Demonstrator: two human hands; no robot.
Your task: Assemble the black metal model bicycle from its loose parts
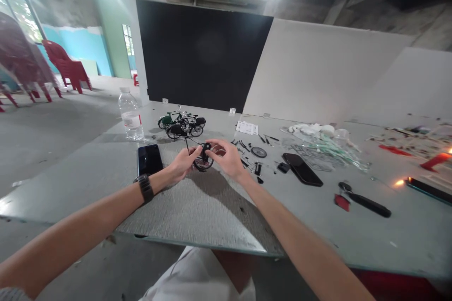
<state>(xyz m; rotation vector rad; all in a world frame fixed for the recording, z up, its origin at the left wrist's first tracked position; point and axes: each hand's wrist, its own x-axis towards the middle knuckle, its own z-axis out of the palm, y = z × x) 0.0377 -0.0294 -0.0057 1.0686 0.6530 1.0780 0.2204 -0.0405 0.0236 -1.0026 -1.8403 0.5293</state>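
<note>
A partly built model bicycle (204, 163), with a black frame and one spoked wheel showing, is between my two hands above the table. My left hand (183, 163) is closed on its frame from the left, thumb on top. From the right, my right hand (226, 156) pinches a small black part at the top of the wheel; my fingers hide most of that part. Just beyond my hands stand several finished model bicycles (181, 124), black and green. To the right of my right hand lie a loose spoked wheel (258, 152) and small black parts (258, 168).
A water bottle (130, 115) and a phone (149, 160) are on the left. On the right lie another phone (302, 169), a black-handled tool (367, 203), plastic bags (328, 138) and a paper sheet (247, 127). An upright board (205, 56) borders the table's back.
</note>
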